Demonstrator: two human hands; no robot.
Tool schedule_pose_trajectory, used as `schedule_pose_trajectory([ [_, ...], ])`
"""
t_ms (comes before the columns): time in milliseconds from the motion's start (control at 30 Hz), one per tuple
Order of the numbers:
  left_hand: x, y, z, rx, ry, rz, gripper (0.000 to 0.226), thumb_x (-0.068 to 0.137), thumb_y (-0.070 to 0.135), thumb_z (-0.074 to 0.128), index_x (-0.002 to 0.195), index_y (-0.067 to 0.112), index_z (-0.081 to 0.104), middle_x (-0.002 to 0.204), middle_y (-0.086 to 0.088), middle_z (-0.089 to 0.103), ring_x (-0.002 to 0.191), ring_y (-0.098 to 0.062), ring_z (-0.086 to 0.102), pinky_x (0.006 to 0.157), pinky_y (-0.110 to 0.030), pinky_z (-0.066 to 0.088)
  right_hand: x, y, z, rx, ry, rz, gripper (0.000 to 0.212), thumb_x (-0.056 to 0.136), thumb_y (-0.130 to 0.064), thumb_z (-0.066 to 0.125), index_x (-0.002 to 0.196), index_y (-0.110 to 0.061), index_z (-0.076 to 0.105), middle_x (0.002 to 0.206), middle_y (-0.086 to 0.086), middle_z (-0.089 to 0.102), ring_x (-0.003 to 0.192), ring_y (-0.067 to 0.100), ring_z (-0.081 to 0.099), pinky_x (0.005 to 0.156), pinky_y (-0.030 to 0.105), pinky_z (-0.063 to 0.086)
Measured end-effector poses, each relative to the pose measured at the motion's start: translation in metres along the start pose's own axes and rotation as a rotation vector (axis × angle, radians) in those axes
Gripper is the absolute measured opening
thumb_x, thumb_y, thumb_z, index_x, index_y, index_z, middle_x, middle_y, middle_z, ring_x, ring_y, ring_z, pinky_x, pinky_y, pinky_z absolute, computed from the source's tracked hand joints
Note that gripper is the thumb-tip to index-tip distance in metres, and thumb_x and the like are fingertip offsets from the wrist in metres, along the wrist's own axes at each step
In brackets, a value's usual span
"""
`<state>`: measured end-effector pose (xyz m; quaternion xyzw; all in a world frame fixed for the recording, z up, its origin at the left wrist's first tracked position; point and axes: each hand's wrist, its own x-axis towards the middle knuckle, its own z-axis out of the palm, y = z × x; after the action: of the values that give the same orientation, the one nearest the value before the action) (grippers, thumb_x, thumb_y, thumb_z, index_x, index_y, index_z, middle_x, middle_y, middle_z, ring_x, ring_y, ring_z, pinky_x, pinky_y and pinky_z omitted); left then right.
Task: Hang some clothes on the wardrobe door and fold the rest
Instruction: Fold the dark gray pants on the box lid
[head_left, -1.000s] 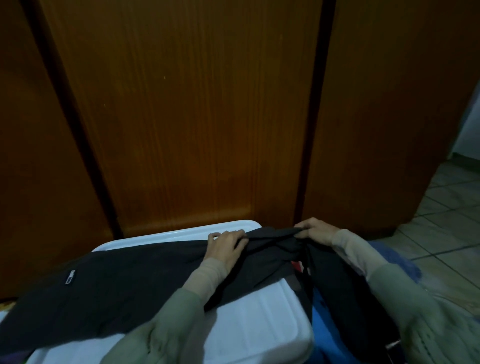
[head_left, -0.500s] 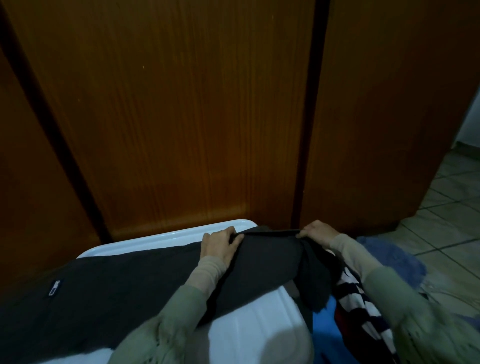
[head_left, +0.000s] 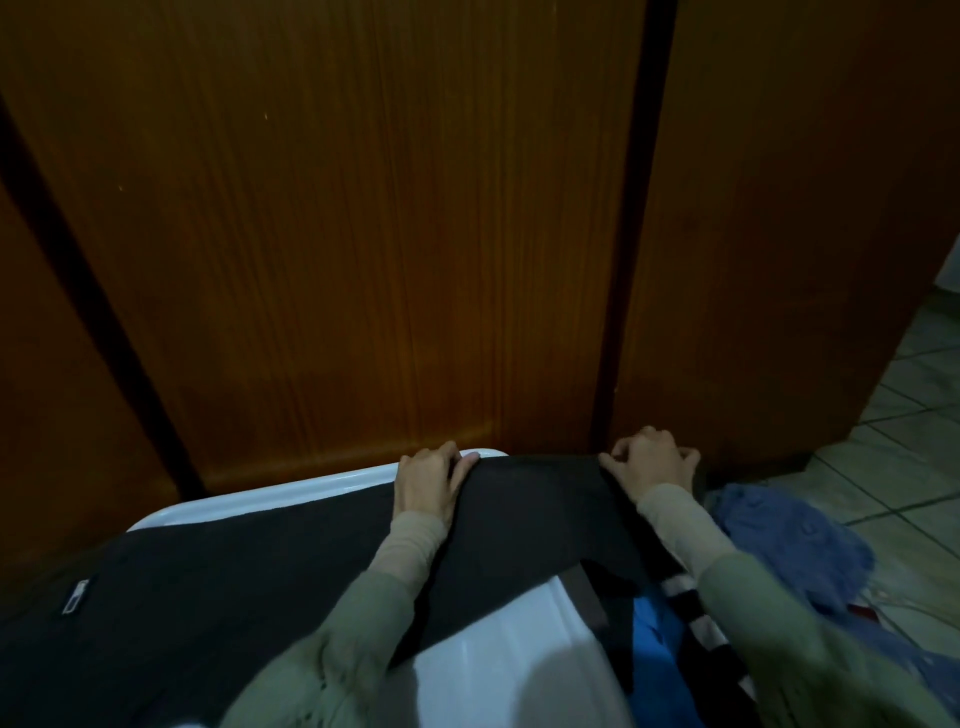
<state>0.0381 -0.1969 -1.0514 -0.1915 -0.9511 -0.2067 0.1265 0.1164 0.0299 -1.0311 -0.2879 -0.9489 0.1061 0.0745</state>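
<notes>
While both my hands pinch its far edge, left (head_left: 426, 480) and right (head_left: 649, 465) fingers curled, the dark garment (head_left: 291, 577) lies flat across the white lid (head_left: 498, 670).

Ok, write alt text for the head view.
Both hands, left hand and right hand, pinch the far edge of a dark garment spread over a white table, facing wooden wardrobe doors.

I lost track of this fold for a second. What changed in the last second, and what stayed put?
The right hand drew the dark garment's end out rightward, stretching the top edge flat; a striped cloth came into view beneath. The left hand kept gripping that edge on the white surface. The wardrobe door is unchanged.
</notes>
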Motion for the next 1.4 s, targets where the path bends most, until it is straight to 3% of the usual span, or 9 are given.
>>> schedule_pose_trajectory([
  [267, 0.006, -0.003, 0.018, 0.078, -0.116, 0.042, 0.028, 0.102, 0.028, 0.033, 0.117, 0.010, 0.048, 0.120, -0.010, 0.052, 0.110, -0.025, 0.046, 0.093, -0.035, 0.039, -0.038, -0.044, 0.027, 0.475, -0.215, -0.422, 0.043, 0.097, -0.032, 0.046, 0.138, -0.022, 0.040, 0.154, -0.003, 0.023, 0.140, 0.016, 0.022, 0.115, 0.034, 0.017],
  [400, -0.012, -0.013, 0.013, -0.065, -0.164, 0.099, 0.035, 0.100, 0.026, 0.039, 0.132, 0.014, 0.040, 0.133, -0.006, 0.042, 0.124, -0.024, 0.041, 0.106, -0.036, 0.031, -0.052, -0.069, 0.024, 0.015, -0.347, -0.545, 0.060, 0.099, -0.043, 0.035, 0.151, -0.025, 0.012, 0.159, -0.007, -0.006, 0.146, 0.011, -0.003, 0.116, 0.049, -0.001],
  [533, -0.040, -0.035, -0.004, 0.128, -0.395, 0.130, 0.058, 0.101, 0.044, 0.018, 0.151, 0.025, -0.005, 0.158, 0.007, -0.010, 0.144, -0.008, -0.011, 0.115, -0.041, -0.009, -0.070, -0.096, 0.030, -0.266, -0.364, -0.589, 0.058, 0.101, -0.045, 0.019, 0.151, -0.021, 0.001, 0.159, -0.003, -0.010, 0.145, 0.011, -0.010, 0.112, 0.057, -0.008],
  [733, -0.075, -0.092, -0.045, 0.209, -0.496, 0.105, 0.123, 0.033, 0.083, -0.039, 0.145, 0.039, -0.015, 0.155, 0.010, -0.022, 0.142, -0.005, -0.018, 0.113, -0.045, -0.014, -0.095, -0.129, 0.041, -0.280, -0.405, -0.608, 0.064, 0.099, -0.051, 0.016, 0.150, -0.021, -0.009, 0.158, 0.003, -0.015, 0.145, 0.017, -0.014, 0.111, 0.057, -0.012],
  [833, -0.091, -0.121, -0.069, 0.273, -0.515, 0.003, 0.096, 0.061, 0.082, -0.025, 0.146, 0.037, -0.015, 0.155, 0.008, -0.022, 0.143, -0.009, -0.018, 0.112, -0.049, -0.014, -0.111, -0.152, 0.048, -0.263, -0.434, -0.632, 0.067, 0.098, -0.054, 0.016, 0.149, -0.023, -0.013, 0.156, 0.004, -0.021, 0.144, 0.021, -0.019, 0.111, 0.057, -0.011],
  [933, -0.107, -0.147, -0.091, 0.349, -0.519, -0.109, 0.056, 0.099, 0.051, 0.011, 0.146, 0.035, -0.015, 0.156, 0.006, -0.022, 0.143, -0.011, -0.018, 0.111, -0.052, -0.015, -0.130, -0.175, 0.055, -0.241, -0.432, -0.705, 0.065, 0.098, -0.055, 0.016, 0.149, -0.026, -0.013, 0.156, 0.002, -0.022, 0.143, 0.023, -0.020, 0.111, 0.057, -0.011],
  [1100, -0.133, -0.168, -0.104, 0.381, -0.493, -0.177, 0.101, 0.057, 0.081, -0.029, 0.146, 0.036, -0.017, 0.155, 0.007, -0.023, 0.144, -0.013, -0.018, 0.111, -0.052, -0.015, -0.142, -0.185, 0.064, -0.218, -0.371, -0.779, 0.057, 0.099, -0.051, 0.014, 0.148, -0.035, -0.009, 0.156, -0.003, -0.020, 0.144, 0.015, -0.017, 0.112, 0.053, -0.011],
  [1200, -0.139, -0.165, -0.101, 0.392, -0.480, -0.203, 0.059, 0.095, 0.057, -0.001, 0.147, 0.032, -0.016, 0.156, 0.005, -0.021, 0.144, -0.013, -0.018, 0.113, -0.051, -0.013, -0.141, -0.181, 0.063, -0.194, -0.372, -0.749, 0.055, 0.099, -0.052, 0.015, 0.148, -0.038, -0.008, 0.157, -0.005, -0.019, 0.144, 0.012, -0.015, 0.113, 0.049, -0.010],
  [1400, -0.141, -0.157, -0.102, 0.368, -0.495, -0.208, 0.055, 0.101, 0.044, 0.010, 0.148, 0.030, -0.016, 0.156, 0.004, -0.022, 0.143, -0.013, -0.019, 0.114, -0.049, -0.014, -0.139, -0.172, 0.059, -0.182, -0.374, -0.692, 0.057, 0.099, -0.053, 0.015, 0.148, -0.038, -0.009, 0.157, -0.006, -0.018, 0.144, 0.012, -0.015, 0.116, 0.045, -0.007],
])
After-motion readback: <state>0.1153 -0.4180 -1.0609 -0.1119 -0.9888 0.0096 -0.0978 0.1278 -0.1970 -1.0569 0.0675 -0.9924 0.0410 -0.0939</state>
